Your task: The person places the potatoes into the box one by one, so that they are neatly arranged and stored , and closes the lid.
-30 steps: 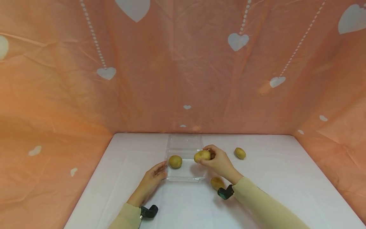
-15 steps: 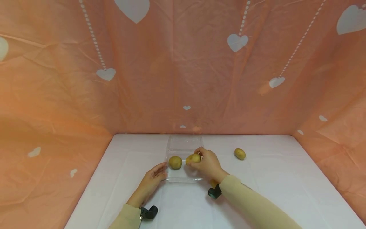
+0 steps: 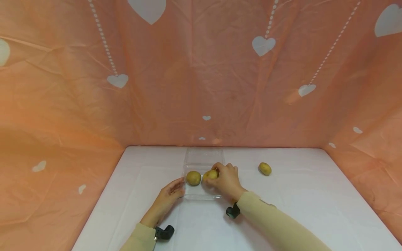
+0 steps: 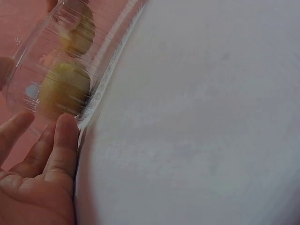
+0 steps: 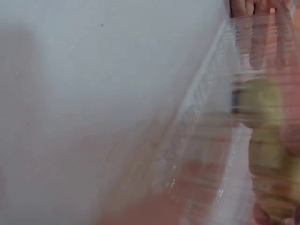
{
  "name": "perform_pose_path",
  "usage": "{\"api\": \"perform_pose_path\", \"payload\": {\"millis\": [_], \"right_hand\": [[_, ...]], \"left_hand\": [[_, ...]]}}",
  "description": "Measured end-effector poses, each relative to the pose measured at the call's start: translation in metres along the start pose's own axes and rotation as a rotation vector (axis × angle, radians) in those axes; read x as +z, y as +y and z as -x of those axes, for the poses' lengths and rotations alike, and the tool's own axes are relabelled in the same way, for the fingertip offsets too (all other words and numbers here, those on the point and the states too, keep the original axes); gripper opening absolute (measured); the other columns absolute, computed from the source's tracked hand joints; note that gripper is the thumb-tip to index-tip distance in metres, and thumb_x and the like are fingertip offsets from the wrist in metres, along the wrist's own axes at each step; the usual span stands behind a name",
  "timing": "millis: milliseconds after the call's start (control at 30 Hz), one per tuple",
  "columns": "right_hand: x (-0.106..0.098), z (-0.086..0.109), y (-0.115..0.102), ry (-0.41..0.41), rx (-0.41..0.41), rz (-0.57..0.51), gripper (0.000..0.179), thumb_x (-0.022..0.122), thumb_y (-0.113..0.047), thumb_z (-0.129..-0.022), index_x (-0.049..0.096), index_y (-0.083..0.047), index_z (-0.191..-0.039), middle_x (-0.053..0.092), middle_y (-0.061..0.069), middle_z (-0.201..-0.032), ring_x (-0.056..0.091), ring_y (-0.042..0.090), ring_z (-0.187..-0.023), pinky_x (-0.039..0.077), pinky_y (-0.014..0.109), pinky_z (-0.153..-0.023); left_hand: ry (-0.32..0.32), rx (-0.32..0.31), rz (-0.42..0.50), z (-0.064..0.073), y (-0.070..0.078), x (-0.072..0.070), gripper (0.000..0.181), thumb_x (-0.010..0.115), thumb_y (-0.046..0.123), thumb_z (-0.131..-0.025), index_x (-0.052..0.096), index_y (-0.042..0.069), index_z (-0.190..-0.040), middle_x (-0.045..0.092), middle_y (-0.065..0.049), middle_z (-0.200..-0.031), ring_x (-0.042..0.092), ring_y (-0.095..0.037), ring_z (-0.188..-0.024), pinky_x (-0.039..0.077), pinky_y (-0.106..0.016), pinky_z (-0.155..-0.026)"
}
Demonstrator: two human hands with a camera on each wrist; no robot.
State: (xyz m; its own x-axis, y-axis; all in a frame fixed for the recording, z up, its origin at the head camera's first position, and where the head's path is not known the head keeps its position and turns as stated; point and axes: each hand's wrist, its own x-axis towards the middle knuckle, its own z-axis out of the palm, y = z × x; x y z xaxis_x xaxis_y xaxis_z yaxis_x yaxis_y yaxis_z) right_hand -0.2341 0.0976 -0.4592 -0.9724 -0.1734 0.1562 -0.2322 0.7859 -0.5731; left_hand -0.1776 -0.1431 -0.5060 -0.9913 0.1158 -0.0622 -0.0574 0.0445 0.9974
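A clear plastic clamshell container [image 3: 201, 197] lies with its lid [image 3: 204, 155] folded back, away from me. One potato [image 3: 193, 178] sits in its left half. Beside that, the right hand [image 3: 228, 181] pinches a second potato [image 3: 209, 175] between thumb and fingers, down inside the container. Through the ribbed wall in the right wrist view, both potatoes [image 5: 262, 103] show close together. The left hand [image 3: 168, 195] rests its fingertips against the container's left side. In the left wrist view its fingers [image 4: 63, 145] are fairly straight at the clear wall.
Another potato [image 3: 265, 169] lies on the white table [image 3: 201, 230] to the right of the container. A black wrist camera [image 3: 164, 232] sits on the left wrist, another camera [image 3: 233, 211] on the right. An orange curtain with hearts [image 3: 204, 87] closes the back and sides.
The right hand has moved left and lowered its potato into the container, beside the first one. Its forearm now hides a potato seen earlier near the container's front right. The left hand stays put.
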Motion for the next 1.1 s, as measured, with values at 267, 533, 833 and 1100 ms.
{"api": "perform_pose_path", "payload": {"millis": [267, 533, 833, 1100], "right_hand": [[0.006, -0.002, 0.001, 0.059, -0.029, 0.111, 0.045, 0.086, -0.045, -0.065, 0.066, -0.015, -0.092, 0.058, -0.004, -0.073, 0.044, 0.022, -0.077, 0.026, 0.043, -0.078], [0.007, -0.003, -0.001, 0.060, -0.030, 0.231, 0.053, 0.085, -0.051, -0.063, 0.068, -0.011, -0.093, 0.065, 0.002, -0.075, 0.045, 0.025, -0.076, 0.028, 0.044, -0.078], [-0.004, 0.000, -0.003, -0.025, -0.069, 0.247, 0.045, 0.082, -0.045, -0.071, 0.069, -0.008, -0.093, 0.067, 0.002, -0.083, 0.043, 0.024, -0.077, 0.028, 0.042, -0.077], [-0.001, -0.001, -0.001, 0.014, -0.043, 0.222, 0.041, 0.082, -0.045, -0.072, 0.073, -0.010, -0.092, 0.067, 0.000, -0.077, 0.045, 0.024, -0.079, 0.028, 0.042, -0.078]], "left_hand": [[-0.018, -0.004, 0.004, 0.000, 0.000, 0.001, 0.052, 0.064, 0.008, -0.092, 0.048, 0.004, -0.141, 0.047, -0.018, -0.142, 0.043, -0.032, -0.130, 0.044, -0.036, -0.100], [-0.039, -0.016, -0.028, -0.001, -0.002, -0.003, 0.053, 0.064, 0.011, -0.092, 0.047, 0.006, -0.142, 0.045, -0.017, -0.144, 0.042, -0.032, -0.131, 0.044, -0.034, -0.099], [-0.035, -0.021, 0.000, 0.000, 0.002, -0.003, 0.054, 0.065, 0.010, -0.090, 0.047, 0.006, -0.142, 0.046, -0.016, -0.144, 0.042, -0.031, -0.131, 0.043, -0.036, -0.101], [-0.043, -0.024, 0.018, 0.000, 0.001, -0.002, 0.055, 0.065, 0.010, -0.091, 0.047, 0.006, -0.142, 0.045, -0.016, -0.144, 0.042, -0.031, -0.131, 0.043, -0.033, -0.099]]}}
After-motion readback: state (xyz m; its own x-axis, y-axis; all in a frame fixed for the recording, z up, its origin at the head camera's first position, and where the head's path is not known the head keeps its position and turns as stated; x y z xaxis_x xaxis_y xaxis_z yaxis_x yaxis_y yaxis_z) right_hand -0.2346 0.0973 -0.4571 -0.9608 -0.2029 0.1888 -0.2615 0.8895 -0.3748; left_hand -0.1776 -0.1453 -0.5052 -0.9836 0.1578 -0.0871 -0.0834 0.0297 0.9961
